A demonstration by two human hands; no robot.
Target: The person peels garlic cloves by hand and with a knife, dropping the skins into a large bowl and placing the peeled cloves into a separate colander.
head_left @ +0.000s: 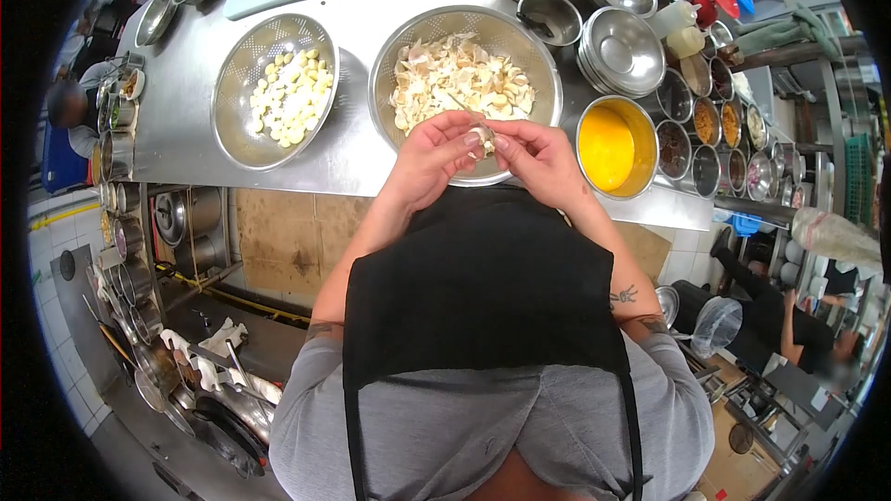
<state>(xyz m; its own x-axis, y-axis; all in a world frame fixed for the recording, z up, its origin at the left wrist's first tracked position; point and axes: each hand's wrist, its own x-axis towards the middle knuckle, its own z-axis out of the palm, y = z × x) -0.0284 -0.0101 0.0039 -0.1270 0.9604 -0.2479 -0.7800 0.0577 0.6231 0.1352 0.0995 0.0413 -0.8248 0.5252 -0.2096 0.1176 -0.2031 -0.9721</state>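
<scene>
At counter [186, 125] edge, over colander [374, 83] rim | left hand [429, 156], right hand [540, 160] pinching garlic clove [483, 138] | yellow bowl [616, 146] close at right

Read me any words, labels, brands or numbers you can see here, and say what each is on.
No text can be read.
Tattoo on the right forearm: too small to tell if it holds letters.
Bottles: no legible label.
Colander, apron, clove: no writing.
</scene>
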